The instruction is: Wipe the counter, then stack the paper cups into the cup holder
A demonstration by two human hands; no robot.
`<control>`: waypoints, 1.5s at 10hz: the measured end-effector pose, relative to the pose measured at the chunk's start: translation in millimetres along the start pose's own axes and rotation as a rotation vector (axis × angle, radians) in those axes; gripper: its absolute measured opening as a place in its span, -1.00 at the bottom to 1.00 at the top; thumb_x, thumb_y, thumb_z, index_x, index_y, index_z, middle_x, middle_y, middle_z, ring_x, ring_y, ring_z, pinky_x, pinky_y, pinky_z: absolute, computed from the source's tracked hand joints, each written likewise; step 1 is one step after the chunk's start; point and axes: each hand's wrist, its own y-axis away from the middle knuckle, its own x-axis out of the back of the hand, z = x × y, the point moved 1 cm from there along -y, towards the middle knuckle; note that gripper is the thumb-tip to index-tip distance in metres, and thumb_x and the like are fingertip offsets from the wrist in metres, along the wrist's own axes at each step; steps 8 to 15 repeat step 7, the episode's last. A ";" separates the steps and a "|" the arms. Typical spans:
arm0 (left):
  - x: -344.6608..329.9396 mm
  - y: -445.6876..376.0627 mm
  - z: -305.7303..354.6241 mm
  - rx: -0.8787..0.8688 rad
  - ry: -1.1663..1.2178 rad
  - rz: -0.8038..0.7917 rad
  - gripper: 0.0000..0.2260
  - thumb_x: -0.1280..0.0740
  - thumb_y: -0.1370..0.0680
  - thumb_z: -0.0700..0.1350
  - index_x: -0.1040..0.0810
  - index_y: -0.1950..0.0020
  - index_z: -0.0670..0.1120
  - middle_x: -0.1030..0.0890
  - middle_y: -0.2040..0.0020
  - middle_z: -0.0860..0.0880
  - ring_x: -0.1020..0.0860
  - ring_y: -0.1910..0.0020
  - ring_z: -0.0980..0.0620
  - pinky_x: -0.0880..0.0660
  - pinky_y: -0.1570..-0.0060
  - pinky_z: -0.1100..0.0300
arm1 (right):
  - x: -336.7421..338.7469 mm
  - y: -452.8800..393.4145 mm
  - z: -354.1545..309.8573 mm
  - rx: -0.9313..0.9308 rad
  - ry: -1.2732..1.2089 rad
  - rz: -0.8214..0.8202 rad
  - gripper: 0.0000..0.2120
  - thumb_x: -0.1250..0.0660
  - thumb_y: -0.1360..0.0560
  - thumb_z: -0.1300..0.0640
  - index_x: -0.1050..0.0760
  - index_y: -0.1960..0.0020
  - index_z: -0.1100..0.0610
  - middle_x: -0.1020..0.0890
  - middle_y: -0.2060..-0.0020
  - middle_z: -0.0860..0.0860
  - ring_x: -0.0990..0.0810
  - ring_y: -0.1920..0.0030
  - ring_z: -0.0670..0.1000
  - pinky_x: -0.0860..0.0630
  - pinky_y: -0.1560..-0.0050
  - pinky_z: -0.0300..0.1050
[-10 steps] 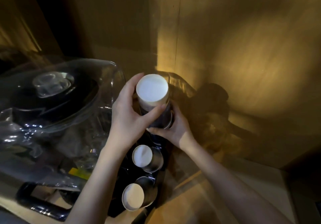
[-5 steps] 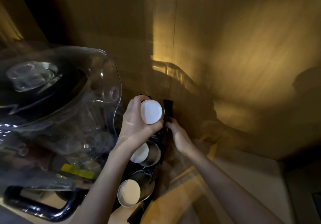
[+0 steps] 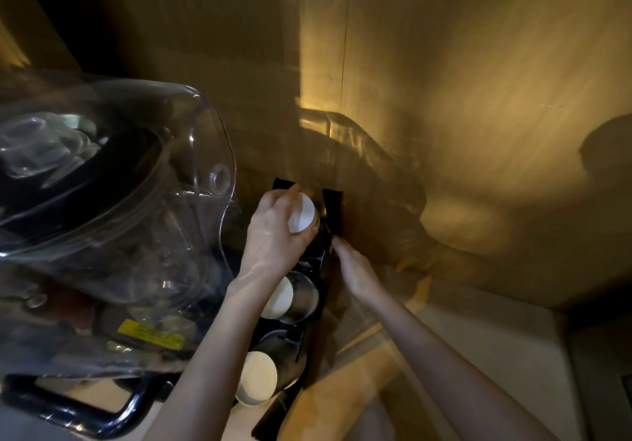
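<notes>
Dimly, a clear dome (image 3: 113,201) fills the left, with the black holder (image 3: 309,307) just beside it. Left hand (image 3: 273,235) grips a cup (image 3: 301,213) in the holder's far slot; right hand (image 3: 355,269) touches the holder, grip unclear.

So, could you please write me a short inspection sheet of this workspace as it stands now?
Surface: pale counter, dimly lit, no cloth seen.
Job's things: black cup holder by the wall; inverted paper cup stack at its far slot; two more cup stacks nearer.
Clutter: clear plastic dome; black handle; yellow label.
Grippers: left hand grips the far stack; right hand touches the holder.
Cables: nothing seen.
Surroundings: golden wall, shadowed.
</notes>
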 end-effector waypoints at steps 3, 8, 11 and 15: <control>-7.2 1.8 -2.9 0.018 0.033 0.032 -0.40 -0.41 -0.44 -0.08 -0.26 -0.43 -0.07 -0.38 -0.35 -0.11 -0.38 -0.32 -0.06 -0.27 -0.15 0.30 | 7.9 2.1 -10.0 -0.033 -0.051 -0.066 -0.56 -0.05 -0.57 -0.10 -0.34 -0.37 0.06 -0.45 -0.33 0.05 -0.34 -0.38 0.07 -0.24 -0.22 -0.15; 17.0 -5.3 39.4 -0.063 -0.221 0.004 -0.51 -0.28 -0.49 -0.04 -0.29 -0.38 -0.14 -0.43 -0.29 -0.23 -0.39 -0.26 -0.22 -0.40 -0.18 -0.08 | 86.6 65.1 -74.0 0.272 -0.118 0.301 -0.79 -0.17 -0.55 0.14 -0.48 0.18 -0.10 -0.64 0.28 -0.01 -0.62 0.32 -0.09 -0.47 0.36 -0.31; 17.0 -5.3 39.4 -0.063 -0.221 0.004 -0.51 -0.28 -0.49 -0.04 -0.29 -0.38 -0.14 -0.43 -0.29 -0.23 -0.39 -0.26 -0.22 -0.40 -0.18 -0.08 | 86.6 65.1 -74.0 0.272 -0.118 0.301 -0.79 -0.17 -0.55 0.14 -0.48 0.18 -0.10 -0.64 0.28 -0.01 -0.62 0.32 -0.09 -0.47 0.36 -0.31; 17.0 -5.3 39.4 -0.063 -0.221 0.004 -0.51 -0.28 -0.49 -0.04 -0.29 -0.38 -0.14 -0.43 -0.29 -0.23 -0.39 -0.26 -0.22 -0.40 -0.18 -0.08 | 86.6 65.1 -74.0 0.272 -0.118 0.301 -0.79 -0.17 -0.55 0.14 -0.48 0.18 -0.10 -0.64 0.28 -0.01 -0.62 0.32 -0.09 -0.47 0.36 -0.31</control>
